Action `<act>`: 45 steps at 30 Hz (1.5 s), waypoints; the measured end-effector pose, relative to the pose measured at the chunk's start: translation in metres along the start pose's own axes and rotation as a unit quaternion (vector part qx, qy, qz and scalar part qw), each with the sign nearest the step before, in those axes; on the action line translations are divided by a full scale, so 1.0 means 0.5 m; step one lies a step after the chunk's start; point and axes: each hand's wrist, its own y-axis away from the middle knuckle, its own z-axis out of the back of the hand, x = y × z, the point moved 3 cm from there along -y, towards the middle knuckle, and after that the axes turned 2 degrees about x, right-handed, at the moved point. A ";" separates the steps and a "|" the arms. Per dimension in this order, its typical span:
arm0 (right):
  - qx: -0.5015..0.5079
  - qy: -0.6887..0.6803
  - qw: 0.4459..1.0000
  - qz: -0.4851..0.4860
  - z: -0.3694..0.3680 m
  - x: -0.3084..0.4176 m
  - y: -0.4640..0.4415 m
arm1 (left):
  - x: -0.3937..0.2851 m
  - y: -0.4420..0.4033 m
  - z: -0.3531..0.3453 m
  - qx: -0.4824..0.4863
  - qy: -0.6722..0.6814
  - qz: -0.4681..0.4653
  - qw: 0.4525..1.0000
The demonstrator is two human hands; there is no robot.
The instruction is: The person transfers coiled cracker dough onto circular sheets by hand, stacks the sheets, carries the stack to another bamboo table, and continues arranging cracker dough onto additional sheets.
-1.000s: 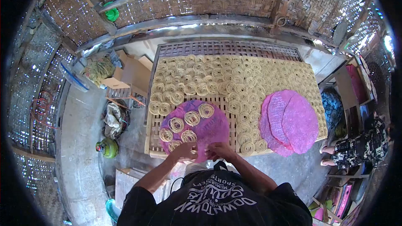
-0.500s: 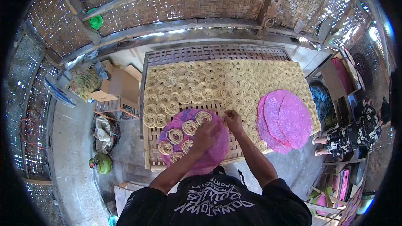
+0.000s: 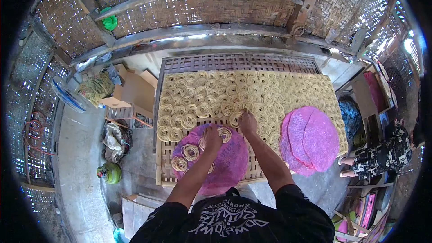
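Observation:
Pale coiled noodle nests (image 3: 190,152) lie on a round pink mesh sheet (image 3: 229,166) near the front of the slatted rack. My left hand (image 3: 212,137) is over this sheet, its fingers closed at a noodle nest (image 3: 202,144) that it partly covers. Just beyond the sheet's far edge, my right hand (image 3: 247,122) pinches the side of another noodle nest (image 3: 235,119), at the front of the laid-out rows. Many more nests (image 3: 216,85) cover the rack behind in close rows. My right fingertips are partly hidden.
More pink mesh sheets (image 3: 310,139) lie stacked over the nests at the right. Bare slats of the rack (image 3: 258,164) show at the front. A cardboard box (image 3: 135,87), a fan (image 3: 67,93) and a green gas cylinder (image 3: 110,173) stand left. A person's patterned shorts (image 3: 380,153) show right.
My right hand has moved forward to the front row, where a nest now lies at its fingers. My left hand has shifted left and forward onto another nest on the pink sheet.

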 end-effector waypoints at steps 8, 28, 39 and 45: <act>0.024 -0.051 0.998 0.039 0.068 0.058 0.103 | 0.023 -0.034 -0.065 0.013 0.046 0.006 0.999; 0.206 -0.433 0.833 -0.277 0.025 0.007 0.210 | 0.052 0.038 0.027 -0.189 -0.033 -0.156 0.969; 0.098 -0.561 0.789 -0.232 0.113 -0.038 0.258 | 0.151 -0.020 0.077 -0.031 0.078 -0.147 0.986; 0.050 -0.588 0.768 -0.248 0.185 -0.012 0.247 | 0.272 -0.022 0.210 -0.161 0.258 0.018 0.952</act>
